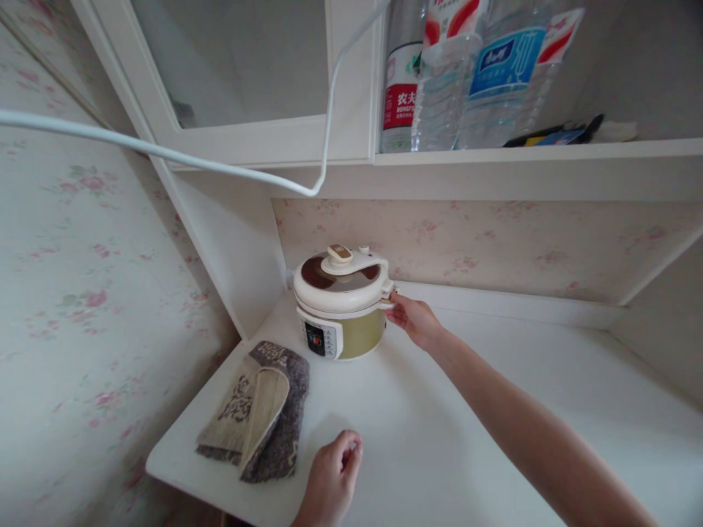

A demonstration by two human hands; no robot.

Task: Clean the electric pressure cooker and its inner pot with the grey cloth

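Note:
A white and olive-green electric pressure cooker [356, 335] stands upright on the white tabletop [406, 439], near the back wall. Its lid [335, 289] is on, and a control panel with buttons faces front left. My right hand [414, 320] reaches across from the right, its fingers closed around the side handle of the cooker. Down at the front, my left hand [332, 468] is curled into a loose fist above the table, with nothing visible in it. To its left lies a folded grey and beige patterned cloth mat [263, 410].
Overhead, a cabinet shelf [521, 155] holds several plastic bottles [447, 91] and some small dark items. A white cable or rod [220, 162] crosses in front of the glass cabinet door [236, 66]. Floral wallpaper [88, 307] covers the left wall beside the table's rounded corner.

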